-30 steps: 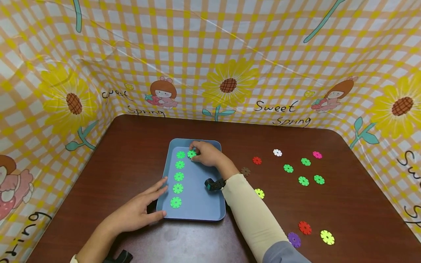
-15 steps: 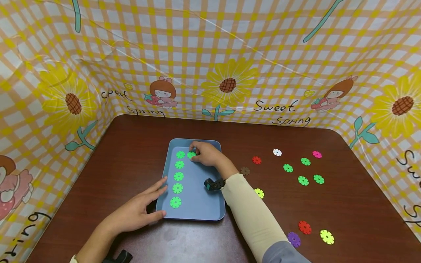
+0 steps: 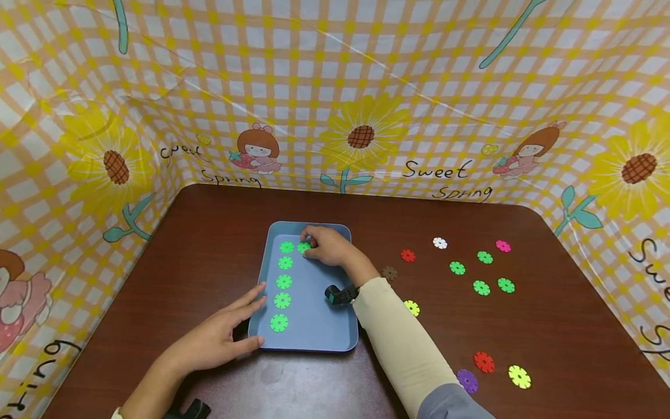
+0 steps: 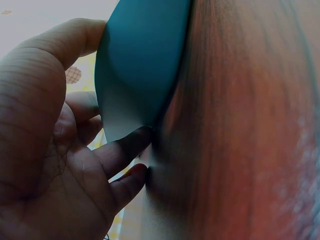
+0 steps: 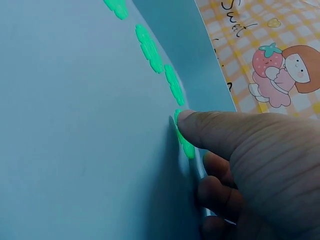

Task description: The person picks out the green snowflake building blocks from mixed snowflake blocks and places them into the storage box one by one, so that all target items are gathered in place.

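Observation:
A blue-grey rectangular tray (image 3: 321,317) lies on the table, with a column of several green notched discs (image 3: 284,281) along its left side. At the top of a second column, my right hand (image 3: 330,247) holds another green notched disc (image 3: 303,248) between thumb and fingers, down against the tray floor. In the right wrist view the thumb lies over that green disc (image 5: 186,146), and the fingertips beyond are partly hidden. My left hand (image 3: 214,337) touches the tray's left rim with spread, fairly straight fingers; the left wrist view shows them along the tray wall (image 4: 142,50).
Several loose notched discs lie right of the tray on the dark wood table (image 3: 209,233): green (image 3: 458,268), red (image 3: 407,255), white (image 3: 439,243), pink (image 3: 503,246), brown (image 3: 389,273), yellow (image 3: 520,377) and purple (image 3: 467,381). A checked cloth (image 3: 293,70) walls the back and sides.
Both hands keep their places at the tray. The green disc under my right fingers sits very slightly lower than a second ago; the whole view has shifted a little.

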A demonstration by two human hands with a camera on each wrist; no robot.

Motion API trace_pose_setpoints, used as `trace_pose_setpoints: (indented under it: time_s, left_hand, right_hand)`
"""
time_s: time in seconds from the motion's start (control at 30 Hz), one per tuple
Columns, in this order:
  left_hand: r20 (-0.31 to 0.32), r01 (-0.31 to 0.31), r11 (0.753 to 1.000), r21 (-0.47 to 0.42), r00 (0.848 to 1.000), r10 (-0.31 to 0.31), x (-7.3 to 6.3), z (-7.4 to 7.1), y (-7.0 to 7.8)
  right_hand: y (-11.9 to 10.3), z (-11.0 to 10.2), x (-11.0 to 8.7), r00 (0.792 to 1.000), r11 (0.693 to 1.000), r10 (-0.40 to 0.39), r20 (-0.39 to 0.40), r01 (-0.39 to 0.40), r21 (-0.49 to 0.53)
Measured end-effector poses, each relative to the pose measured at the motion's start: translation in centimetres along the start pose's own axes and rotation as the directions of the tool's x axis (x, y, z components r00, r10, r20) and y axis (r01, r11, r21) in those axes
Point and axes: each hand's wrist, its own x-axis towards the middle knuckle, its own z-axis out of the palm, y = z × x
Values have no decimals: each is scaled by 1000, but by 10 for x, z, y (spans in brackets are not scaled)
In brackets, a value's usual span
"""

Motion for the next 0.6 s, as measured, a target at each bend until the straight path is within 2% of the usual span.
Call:
trace_pose_setpoints:
  time_s: [0.33,0.6]
  left_hand:
    - [2,-6,1000,-7,1000,6,0,1,-1]
    - [10,-1,1000,-19,1000,1,0,0,0]
  right_hand:
    - [-3,-2,-4,999,1000,-20,26,20,-2]
    - [-12,-15,-15,998,999,-53,40,53,-2]
